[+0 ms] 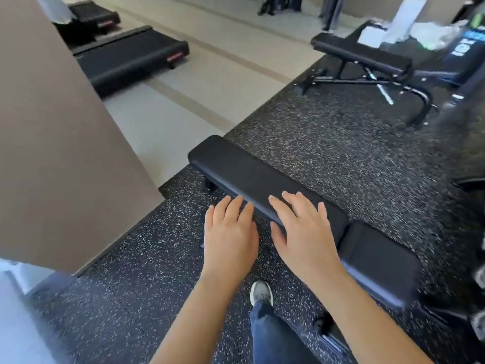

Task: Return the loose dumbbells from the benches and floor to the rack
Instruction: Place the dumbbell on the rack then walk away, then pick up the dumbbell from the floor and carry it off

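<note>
A speckled rubber floor (341,158) fills most of the view, with a brown wall (52,153) to the left. The padded near worktop (236,169) runs diagonally across it, and a far worktop (362,52) stands well apart. Two treadmills (131,59) sit on the pale flooring. The right hand (304,232) is flat over the near worktop's edge with its fingers spread. The left hand (229,235), also spread and holding nothing, is just beside it. Whether the blurred dark shapes (479,321) at the right edge are dumbbells cannot be told.
</note>
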`<state>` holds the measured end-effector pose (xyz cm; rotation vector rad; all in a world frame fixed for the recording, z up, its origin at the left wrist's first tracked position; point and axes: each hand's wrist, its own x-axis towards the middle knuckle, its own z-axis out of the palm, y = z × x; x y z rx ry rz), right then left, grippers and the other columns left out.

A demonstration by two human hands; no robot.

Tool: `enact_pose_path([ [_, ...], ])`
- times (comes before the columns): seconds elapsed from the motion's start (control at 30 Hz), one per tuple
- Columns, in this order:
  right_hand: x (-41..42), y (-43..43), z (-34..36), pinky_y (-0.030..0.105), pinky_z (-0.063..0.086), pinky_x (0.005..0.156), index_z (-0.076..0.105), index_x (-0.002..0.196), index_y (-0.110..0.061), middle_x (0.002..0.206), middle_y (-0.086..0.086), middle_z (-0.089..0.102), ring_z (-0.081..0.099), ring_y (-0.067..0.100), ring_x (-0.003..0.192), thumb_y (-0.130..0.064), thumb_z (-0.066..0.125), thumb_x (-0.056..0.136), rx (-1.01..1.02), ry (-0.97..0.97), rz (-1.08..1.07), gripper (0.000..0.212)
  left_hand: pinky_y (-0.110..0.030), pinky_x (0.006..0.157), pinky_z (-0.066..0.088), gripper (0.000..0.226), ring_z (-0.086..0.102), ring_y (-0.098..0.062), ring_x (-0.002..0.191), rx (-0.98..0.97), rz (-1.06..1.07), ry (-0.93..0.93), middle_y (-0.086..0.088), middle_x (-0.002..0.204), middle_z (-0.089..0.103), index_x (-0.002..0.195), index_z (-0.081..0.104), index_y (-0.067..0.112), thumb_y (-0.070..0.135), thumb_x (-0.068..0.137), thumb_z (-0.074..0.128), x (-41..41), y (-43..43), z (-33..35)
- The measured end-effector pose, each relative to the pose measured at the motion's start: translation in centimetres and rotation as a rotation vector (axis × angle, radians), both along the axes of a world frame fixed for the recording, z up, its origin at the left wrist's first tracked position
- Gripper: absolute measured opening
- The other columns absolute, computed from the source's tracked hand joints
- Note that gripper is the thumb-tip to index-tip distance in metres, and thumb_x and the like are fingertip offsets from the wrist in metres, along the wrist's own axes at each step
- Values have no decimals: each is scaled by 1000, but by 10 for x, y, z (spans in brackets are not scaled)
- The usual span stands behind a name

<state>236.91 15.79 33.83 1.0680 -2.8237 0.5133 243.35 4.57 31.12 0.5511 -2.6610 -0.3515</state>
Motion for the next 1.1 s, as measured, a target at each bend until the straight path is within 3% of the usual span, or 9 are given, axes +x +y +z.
enact_pose_path([
  [0.23, -95, -88, -4, 57, 22, 108, 43, 134, -19, 139, 9, 44, 33, 30, 135, -22, 51, 90, 49, -40, 249, 45, -55, 95, 40, 37, 55, -35, 112, 49, 184, -32, -15, 117, 63, 110, 62, 6, 8, 74, 68, -71, -79, -1],
  [0.4, -138, -159, -9, 62, 30, 101, 52, 128, -14, 131, 14, 53, 44, 35, 127, -17, 60, 85, 34, 1, 371, 44, -57, 96, 38, 37, 53, -39, 113, 61, 386, -16, -20, 118, 61, 111, 61, 2, 5, 75, 67, -83, -154, -13],
  [0.57, -154, -235, -59, 64, 39, 92, 58, 121, -11, 121, 15, 60, 53, 37, 118, -17, 68, 78, -14, 76, 500, 44, -54, 102, 31, 37, 47, -35, 121, 101, 489, -22, -16, 126, 57, 117, 58, 5, 10, 81, 63, -86, -224, -61],
  [0.93, -169, -354, -352, 58, 41, 94, 59, 120, -13, 119, 12, 63, 56, 33, 116, -25, 67, 78, 13, 124, 624, 44, -57, 97, 35, 41, 52, -34, 115, 139, 423, -101, -13, 123, 60, 114, 60, 8, 14, 75, 70, -86, -322, -356],
  [1.1, -179, -359, -491, 61, 39, 94, 60, 119, -13, 118, 13, 63, 56, 35, 116, -24, 69, 78, 114, 59, 622, 44, -52, 103, 31, 39, 47, -33, 121, 308, 481, -136, -11, 128, 56, 118, 57, 9, 17, 81, 64, -84, -334, -495],
])
